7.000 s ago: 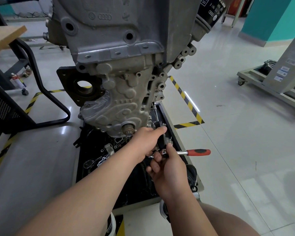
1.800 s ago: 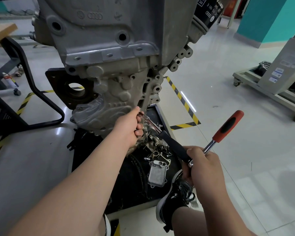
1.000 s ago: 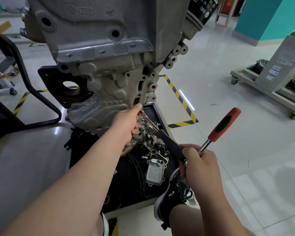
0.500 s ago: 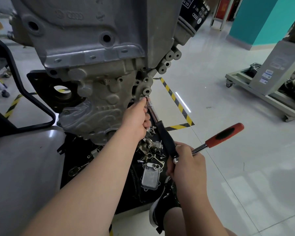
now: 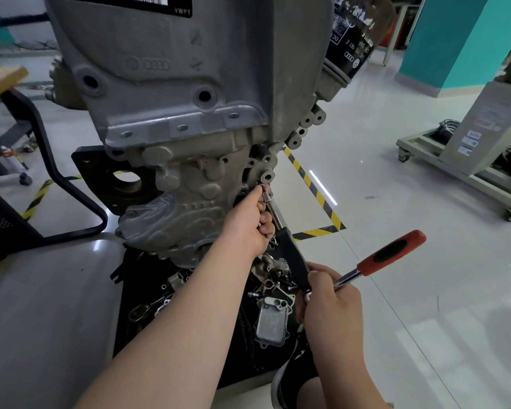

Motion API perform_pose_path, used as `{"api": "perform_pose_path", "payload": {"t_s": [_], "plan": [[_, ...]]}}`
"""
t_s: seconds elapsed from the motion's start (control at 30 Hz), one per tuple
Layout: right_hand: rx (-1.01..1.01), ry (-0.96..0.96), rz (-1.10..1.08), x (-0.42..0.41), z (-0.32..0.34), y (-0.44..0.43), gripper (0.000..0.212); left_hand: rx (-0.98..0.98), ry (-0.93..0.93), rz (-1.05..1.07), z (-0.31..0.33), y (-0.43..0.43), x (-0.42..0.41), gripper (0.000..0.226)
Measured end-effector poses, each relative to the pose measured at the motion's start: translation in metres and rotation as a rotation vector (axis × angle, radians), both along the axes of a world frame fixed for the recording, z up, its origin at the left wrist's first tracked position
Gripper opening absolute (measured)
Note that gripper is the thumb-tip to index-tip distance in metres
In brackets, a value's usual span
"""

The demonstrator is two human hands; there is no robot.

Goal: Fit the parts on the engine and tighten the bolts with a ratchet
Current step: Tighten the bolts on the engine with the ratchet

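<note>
1. Engine (image 5: pixel 171 119) hangs upright on its stand, grey timing-cover face toward the camera; black oil filter (image 5: pixel 351 39) at the engine's upper right
2. Left hand (image 5: pixel 248 228) at the engine's lower right edge, fingers curled round the socket end of the extension bar (image 5: pixel 273 212), fingertip up against a bolt boss
3. Extension bar slants down and away from the engine to the ratchet (image 5: pixel 390 255); red handle sticks out to the right
4. Right hand (image 5: pixel 328 302) below the engine, closed round the ratchet head where the bar joins
5. Black tray (image 5: pixel 136 335) under the engine holds loose bolts, brackets and a silver oil cooler (image 5: pixel 272 320)
6. Yellow-black floor tape (image 5: pixel 316 196) just right of the engine
</note>
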State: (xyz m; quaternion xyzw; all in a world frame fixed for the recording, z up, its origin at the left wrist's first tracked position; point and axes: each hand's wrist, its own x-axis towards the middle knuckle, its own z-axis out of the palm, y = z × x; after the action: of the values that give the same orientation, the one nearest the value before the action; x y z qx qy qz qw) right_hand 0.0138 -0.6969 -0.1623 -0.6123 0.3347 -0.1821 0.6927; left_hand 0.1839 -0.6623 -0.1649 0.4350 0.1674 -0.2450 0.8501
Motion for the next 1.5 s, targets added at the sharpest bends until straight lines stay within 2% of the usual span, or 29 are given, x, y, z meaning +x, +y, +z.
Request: {"api": "perform_pose_path", "payload": {"t_s": [0.3,1.07,1.5], "plan": [[0.000,0.009,-0.004,0.0000,-0.0016,-0.0018,0.029,-0.019,-0.013,-0.010,-0.0004,-0.0008,0.0003,0.022],[0.017,-0.007,0.034,-0.0024,-0.0006,-0.0010,0.031,-0.001,-0.018,-0.014,0.0006,-0.0021,-0.0011,0.023],[-0.012,-0.002,0.080,-0.0027,-0.0007,-0.0053,0.032,-0.126,-0.034,-0.017,-0.0007,0.0007,-0.0005,0.027]]}}
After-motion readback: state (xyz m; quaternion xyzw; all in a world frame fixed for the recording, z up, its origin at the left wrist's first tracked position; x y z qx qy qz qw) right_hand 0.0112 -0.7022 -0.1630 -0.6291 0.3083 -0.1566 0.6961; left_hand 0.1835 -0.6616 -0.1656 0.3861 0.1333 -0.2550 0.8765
